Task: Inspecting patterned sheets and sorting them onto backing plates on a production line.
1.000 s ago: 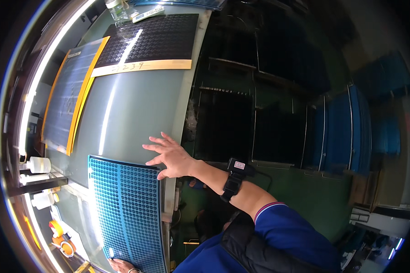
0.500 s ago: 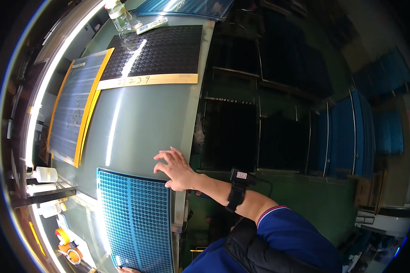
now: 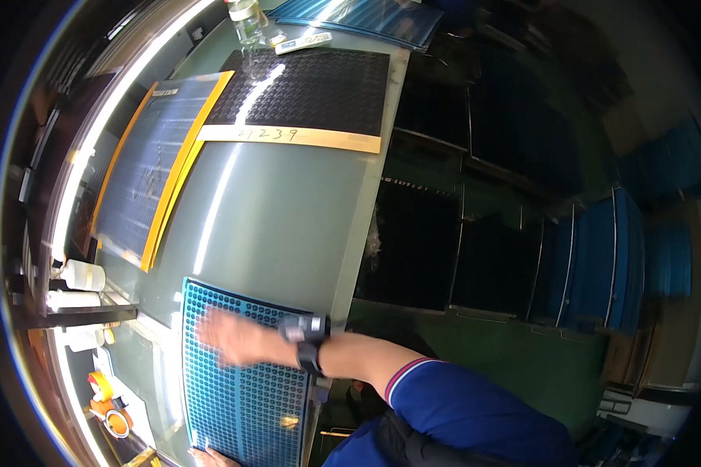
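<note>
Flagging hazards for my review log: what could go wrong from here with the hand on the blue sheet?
The right hand is blurred over the blue perforated sheet, so a fast sweep might push it crooked. The sheet lies close to the table edge and could slide off. The left hand touches only its near edge, a weak hold.

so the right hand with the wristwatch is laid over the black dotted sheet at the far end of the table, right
Not quite. The head view shows the right hand, wristwatch on its wrist, laid over the blue perforated sheet at the table's near end. The black dotted sheet lies untouched at the far end.
</note>
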Available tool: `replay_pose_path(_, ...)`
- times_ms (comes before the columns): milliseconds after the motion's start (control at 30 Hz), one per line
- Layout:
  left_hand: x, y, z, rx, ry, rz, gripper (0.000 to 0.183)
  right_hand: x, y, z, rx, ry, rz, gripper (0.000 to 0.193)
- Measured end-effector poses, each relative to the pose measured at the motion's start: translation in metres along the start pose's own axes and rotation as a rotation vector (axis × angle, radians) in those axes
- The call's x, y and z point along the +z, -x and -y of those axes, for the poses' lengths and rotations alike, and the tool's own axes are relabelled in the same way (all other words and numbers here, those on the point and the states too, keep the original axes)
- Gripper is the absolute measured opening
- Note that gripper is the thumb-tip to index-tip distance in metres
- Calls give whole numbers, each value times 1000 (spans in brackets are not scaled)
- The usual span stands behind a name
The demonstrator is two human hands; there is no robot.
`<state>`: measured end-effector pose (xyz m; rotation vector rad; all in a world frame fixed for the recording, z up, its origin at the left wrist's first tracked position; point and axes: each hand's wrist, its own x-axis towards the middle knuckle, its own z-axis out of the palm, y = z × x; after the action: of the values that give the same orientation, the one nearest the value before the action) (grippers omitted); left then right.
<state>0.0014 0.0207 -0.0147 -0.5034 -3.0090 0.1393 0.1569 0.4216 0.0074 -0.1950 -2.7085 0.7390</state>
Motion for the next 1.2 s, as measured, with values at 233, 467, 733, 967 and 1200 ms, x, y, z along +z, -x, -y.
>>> replay_pose_path(233, 13, 14, 46, 6, -13, -75, 58, -21, -29, -44, 196, 239, -207, 63)
replay_pose_path(467, -75, 176, -31, 14, 433, -91, 73, -108, 91, -5, 193, 271, -115, 61)
replay_pose_path(733, -88, 275, -17, 150, 404, 0, 78, -132, 196, 20, 81, 341, 364, 97)
replay_pose_path(967, -116, 286, 36, 301, 377, -291, 50, -153, 215, 15, -351, 320, 347, 65)
replay_pose_path(1200, -227, 237, 98, 417, 103, -597, 18, -143, 114, 44, -729, -316, -24, 21)
